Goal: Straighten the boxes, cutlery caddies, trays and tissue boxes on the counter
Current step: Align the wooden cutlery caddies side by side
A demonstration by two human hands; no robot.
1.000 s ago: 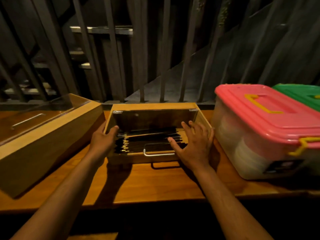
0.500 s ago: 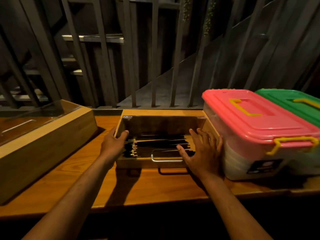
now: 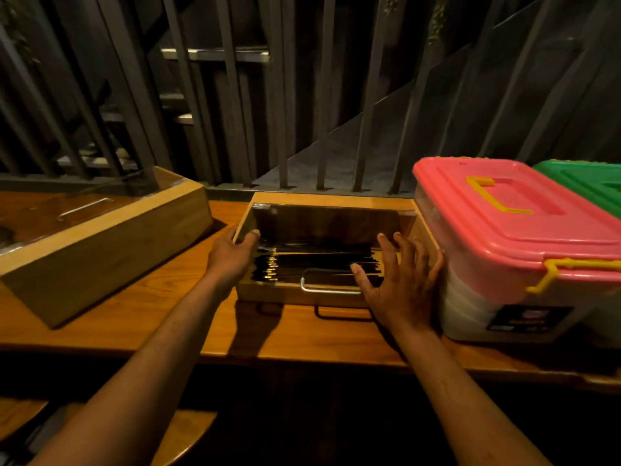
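A wooden cutlery caddy (image 3: 332, 198) with a clear lid and a metal handle (image 3: 327, 288) sits mid-counter, dark chopsticks showing through the lid. My left hand (image 3: 232, 255) grips its left wall, thumb on top of the lid. My right hand (image 3: 401, 280) lies flat on the lid's right side with fingers spread, its outer edge against the pink-lidded plastic box (image 3: 510, 237). The caddy's right side touches that box. A longer wooden box (image 3: 111, 240) with a clear lid lies angled on the left.
A green-lidded plastic box (image 3: 584, 186) stands behind the pink one at far right. Dark metal railing bars (image 3: 285, 95) rise right behind the wooden counter (image 3: 161, 314). The counter's front edge runs just below my wrists.
The caddy has slid to the right under both hands until it meets the pink-lidded box. The gap between it and the long wooden box on the left has widened.
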